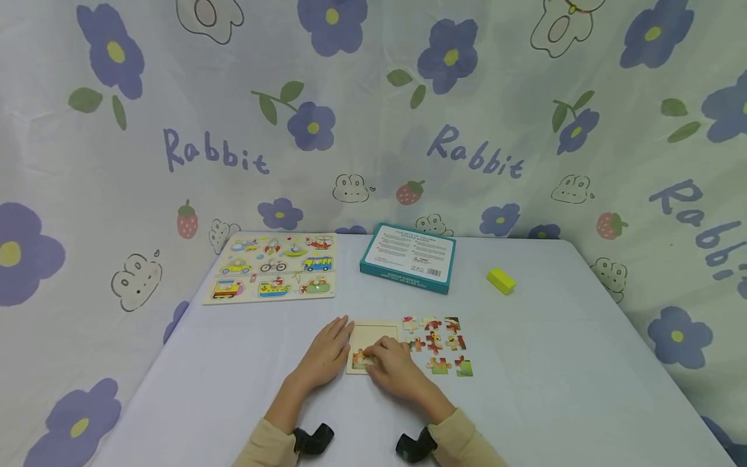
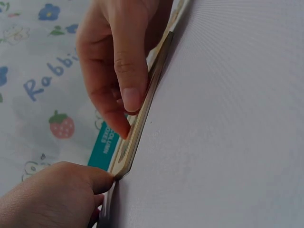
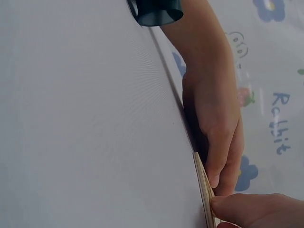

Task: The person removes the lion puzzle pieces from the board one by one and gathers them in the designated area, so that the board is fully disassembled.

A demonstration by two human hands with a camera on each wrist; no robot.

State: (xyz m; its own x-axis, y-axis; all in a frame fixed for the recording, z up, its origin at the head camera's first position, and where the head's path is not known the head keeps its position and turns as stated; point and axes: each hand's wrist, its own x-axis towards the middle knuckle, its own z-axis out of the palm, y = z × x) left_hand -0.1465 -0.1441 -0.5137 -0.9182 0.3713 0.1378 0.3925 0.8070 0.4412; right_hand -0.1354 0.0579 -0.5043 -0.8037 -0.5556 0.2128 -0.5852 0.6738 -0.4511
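A shallow wooden puzzle tray lies on the table in front of me. In its lower left part is a jigsaw piece, partly covered by the fingers of my right hand. Those fingers are bent, with thumb and index finger pinching the piece down in the tray. My left hand rests along the tray's left side, fingers stretched forward. In the left wrist view, the left thumb touches the tray's corner. Several loose jigsaw pieces lie in rows just right of the tray.
A wooden board with vehicle pictures lies at the back left. Beside it, a teal and white box stands behind the tray. A yellow block sits at the back right. A patterned curtain hangs behind the table.
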